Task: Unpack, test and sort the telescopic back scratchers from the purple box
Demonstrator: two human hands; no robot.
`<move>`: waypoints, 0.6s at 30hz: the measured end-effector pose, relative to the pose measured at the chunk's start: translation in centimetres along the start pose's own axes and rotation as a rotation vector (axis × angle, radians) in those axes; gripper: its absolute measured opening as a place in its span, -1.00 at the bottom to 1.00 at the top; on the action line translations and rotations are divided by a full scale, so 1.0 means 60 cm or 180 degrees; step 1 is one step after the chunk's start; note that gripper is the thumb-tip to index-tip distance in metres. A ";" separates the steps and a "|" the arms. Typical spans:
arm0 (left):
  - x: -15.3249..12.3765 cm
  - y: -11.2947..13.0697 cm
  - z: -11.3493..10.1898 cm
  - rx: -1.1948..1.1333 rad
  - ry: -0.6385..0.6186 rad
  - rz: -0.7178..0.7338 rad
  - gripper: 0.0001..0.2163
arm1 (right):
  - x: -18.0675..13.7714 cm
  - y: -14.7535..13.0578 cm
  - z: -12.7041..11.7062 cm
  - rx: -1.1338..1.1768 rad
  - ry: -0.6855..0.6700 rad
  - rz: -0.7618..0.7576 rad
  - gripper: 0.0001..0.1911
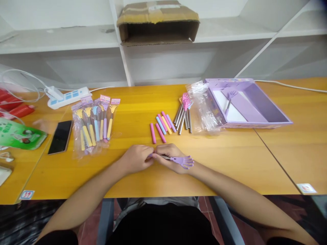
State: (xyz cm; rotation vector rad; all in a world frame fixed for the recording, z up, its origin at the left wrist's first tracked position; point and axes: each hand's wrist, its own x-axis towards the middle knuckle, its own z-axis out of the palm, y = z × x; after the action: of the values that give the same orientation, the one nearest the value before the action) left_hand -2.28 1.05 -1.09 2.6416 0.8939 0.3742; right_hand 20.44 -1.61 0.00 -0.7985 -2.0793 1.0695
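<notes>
Over the front of the table, my left hand (138,159) is closed around the purple grip end of a back scratcher (182,161). My right hand (170,154) wraps its metal rod, and the purple hand-shaped head sticks out to the right. Most of the grip is hidden by my fingers. Just beyond my hands lie several loose foam grip sleeves (160,132) in pink, blue, yellow and purple. Behind them is a bunch of back scratchers with bare metal rods (182,117) and pink, orange and blue heads.
Bagged back scratchers (94,127) lie at the left beside a phone (60,137) and a power strip (70,98). To the right are clear plastic bags (204,107) and a purple box (260,124) with one back scratcher inside. A cardboard box (158,13) sits on the shelf.
</notes>
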 end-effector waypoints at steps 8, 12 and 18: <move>0.007 -0.018 -0.006 0.0310 -0.0269 -0.0103 -0.75 | 0.001 -0.005 0.005 0.0049 0.0241 -0.0176 -0.49; 0.015 -0.025 -0.016 0.0380 -0.0230 -0.0019 -0.73 | 0.006 -0.010 0.000 -0.0047 0.0343 -0.0212 -0.48; 0.019 -0.035 -0.030 0.0356 -0.0176 0.0143 -0.69 | 0.005 -0.009 -0.008 -0.0221 0.0368 -0.0332 -0.50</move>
State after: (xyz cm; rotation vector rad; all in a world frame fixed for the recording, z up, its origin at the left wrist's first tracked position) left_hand -3.18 3.74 -0.08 2.7637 0.8628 0.2678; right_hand 20.50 -1.41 0.74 -0.7583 -2.0457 0.8790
